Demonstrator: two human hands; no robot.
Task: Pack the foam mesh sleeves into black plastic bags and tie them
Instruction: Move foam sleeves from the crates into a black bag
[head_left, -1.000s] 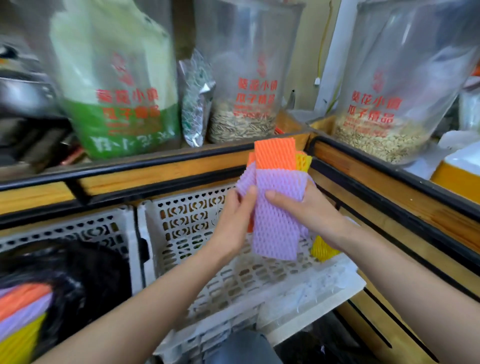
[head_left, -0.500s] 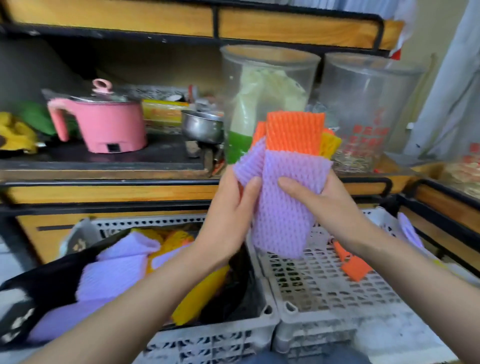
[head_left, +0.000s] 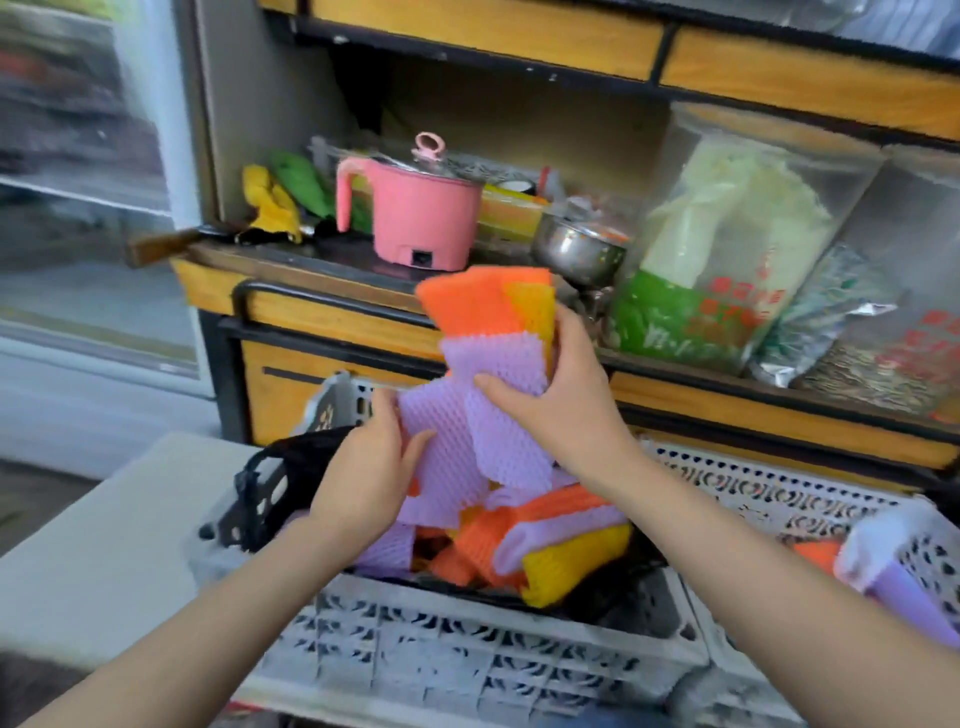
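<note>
Where the grey crate (head_left: 467, 654) stands nearest the camera, a black bag (head_left: 306, 447) lines it, and loose sleeves (head_left: 566, 551) in purple, orange and yellow lie heaped inside the bag. Above the crate's middle both hands hold a bundle (head_left: 488, 332) of sleeves, orange and yellow at the top and purple in front. The left hand (head_left: 363, 478) curls its fingers round the bundle's lower purple piece, with the thumb on the front. The right hand (head_left: 566, 410) wraps the bundle's upper part, thumb pressed across the purple face and fingers behind. Right of the crate sits a second crate (head_left: 779, 499), with what seems to be a purple sleeve (head_left: 909, 597) at its near corner, though blur makes that unsure. Behind the crate, on a wooden shelf (head_left: 322, 312), stand a pink pot (head_left: 421, 218), a steel pot (head_left: 576, 249) and a clear jar (head_left: 727, 249).
</note>
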